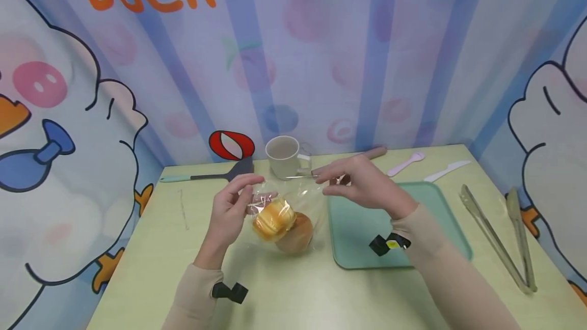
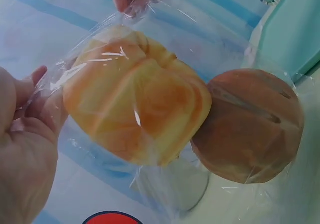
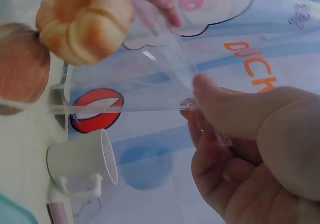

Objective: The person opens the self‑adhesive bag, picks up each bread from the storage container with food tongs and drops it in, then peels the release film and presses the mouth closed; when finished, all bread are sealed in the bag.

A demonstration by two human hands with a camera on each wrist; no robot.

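Observation:
A clear plastic bag (image 1: 316, 213) hangs between both hands above the table, its upper edge stretched across. Inside lie a golden, ridged bread roll (image 2: 135, 101) and a round brown bun (image 2: 250, 126), side by side and touching. My left hand (image 1: 228, 213) pinches the bag's edge on the left, close to the golden roll. On the other side, my right hand (image 1: 362, 182) pinches the opposite edge between thumb and fingers, as the right wrist view shows. Behind the bag stands a white mug (image 1: 283, 157).
A green tray (image 1: 367, 248) lies beneath the right forearm, with metal tongs (image 1: 500, 248) to its right. Along the back are a spatula (image 1: 238, 168), a pink spoon (image 1: 405, 164) and a pale knife (image 1: 447, 170). A printed cloth (image 1: 312, 65) hangs behind the table.

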